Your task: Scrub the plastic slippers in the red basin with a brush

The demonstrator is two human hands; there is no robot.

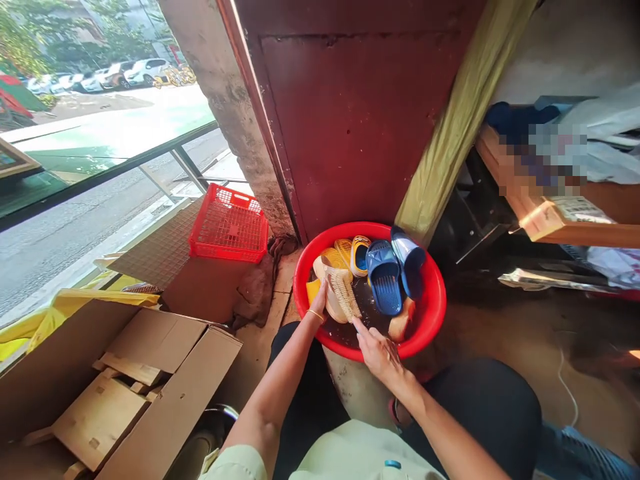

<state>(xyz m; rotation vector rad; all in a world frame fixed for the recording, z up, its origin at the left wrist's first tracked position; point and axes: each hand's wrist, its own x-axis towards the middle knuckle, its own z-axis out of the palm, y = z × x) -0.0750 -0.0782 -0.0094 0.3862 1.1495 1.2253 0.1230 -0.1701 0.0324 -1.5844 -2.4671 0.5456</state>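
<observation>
A red basin (434,303) holds dark water and several slippers. Over its left side, my left hand (319,303) is closed on the edge of a cream slipper (334,307). My right hand (379,350) grips the near end of a scrub brush (344,291), index finger stretched along it. The brush's pale bristles lie against or just over the slipper; which, I cannot tell. Beside them in the basin are a blue slipper (384,283), another blue slipper (411,263) leaning on the rim, a yellow-and-white shoe (360,257) and yellow slippers (335,257). An orange-brown piece (401,321) lies at the right.
A dark red door (360,120) stands behind the basin, with a yellowish curtain (450,127) at its right. To the left are a red plastic crate (230,227) and a cardboard box (185,390) with wooden pieces (100,417). A wooden shelf (550,223) juts in from the right.
</observation>
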